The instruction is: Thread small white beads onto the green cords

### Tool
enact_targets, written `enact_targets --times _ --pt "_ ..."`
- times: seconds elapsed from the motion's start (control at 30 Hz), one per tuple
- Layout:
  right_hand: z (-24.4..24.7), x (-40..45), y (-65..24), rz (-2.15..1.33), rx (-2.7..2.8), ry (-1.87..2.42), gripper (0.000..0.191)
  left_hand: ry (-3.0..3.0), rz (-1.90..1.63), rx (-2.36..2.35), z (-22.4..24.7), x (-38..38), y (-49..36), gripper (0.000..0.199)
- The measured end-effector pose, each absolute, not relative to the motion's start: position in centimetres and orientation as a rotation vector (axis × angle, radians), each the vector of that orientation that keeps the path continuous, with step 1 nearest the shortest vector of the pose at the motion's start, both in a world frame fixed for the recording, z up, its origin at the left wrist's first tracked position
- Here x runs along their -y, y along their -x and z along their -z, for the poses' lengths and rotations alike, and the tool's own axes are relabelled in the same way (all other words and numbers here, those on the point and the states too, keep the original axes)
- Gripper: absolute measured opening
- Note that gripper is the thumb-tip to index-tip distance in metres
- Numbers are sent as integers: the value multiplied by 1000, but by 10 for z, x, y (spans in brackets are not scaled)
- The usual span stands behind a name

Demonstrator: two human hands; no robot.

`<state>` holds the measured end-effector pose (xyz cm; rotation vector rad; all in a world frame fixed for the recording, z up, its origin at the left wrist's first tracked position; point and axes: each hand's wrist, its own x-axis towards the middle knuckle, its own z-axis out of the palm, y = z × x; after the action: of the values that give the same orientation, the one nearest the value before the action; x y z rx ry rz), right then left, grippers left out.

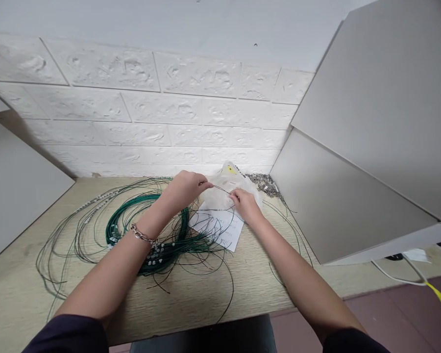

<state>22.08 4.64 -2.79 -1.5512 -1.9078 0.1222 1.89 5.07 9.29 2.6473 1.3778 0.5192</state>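
Closest in, 2 dark sleeves [69, 336] enter from the bottom corners, the forearms reaching over a pale wood-grain tabletop [257, 284]. Past its front edge, a reddish floor [301, 331] shows. A loose dark wire [232, 289] curves toward that edge. Farther in, left of centre, lies a coil of green wire [172, 255], dotted with small white pieces [160, 261]; its many loose ends fan out to the right, over a sheet of handwritten paper [230, 238]. The left forearm, with a chain bracelet [139, 235] at the wrist, crosses above the coil. At the right, a white cable [393, 278] with a yellow end [440, 297] hangs by the table's edge. Beyond the paper's near part, the right hand [245, 203] pinches a thin dark strand [222, 189] between thumb and finger. The left hand [189, 185], bent at the wrist, has its fingers closed on the same strand, which spans the gap between the 2 hands. Behind them sits a crumpled, translucent plastic bag [220, 198], with a heap of small dark bits [266, 185] to its right. Farthest off stands a white brick-patterned wall [183, 108].
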Motion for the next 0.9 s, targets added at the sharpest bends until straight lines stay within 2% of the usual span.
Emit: enact_targets --times 0.43,0.6,0.77,0.9 --pt "27 -43 -233 -141 1980 1586 21 -2489 -611 -1482 -100 -69 4 30" --pt "23 -36 -227 -130 2009 1473 38 -2517 -588 -1394 -96 -66 -2 28" --pt "19 -36 -222 -203 1955 1401 18 -2580 -519 -1359 -91 -64 -9 30" --pt "18 -39 -222 -138 1995 1510 14 -2599 -474 -1353 -92 -61 -11 31"
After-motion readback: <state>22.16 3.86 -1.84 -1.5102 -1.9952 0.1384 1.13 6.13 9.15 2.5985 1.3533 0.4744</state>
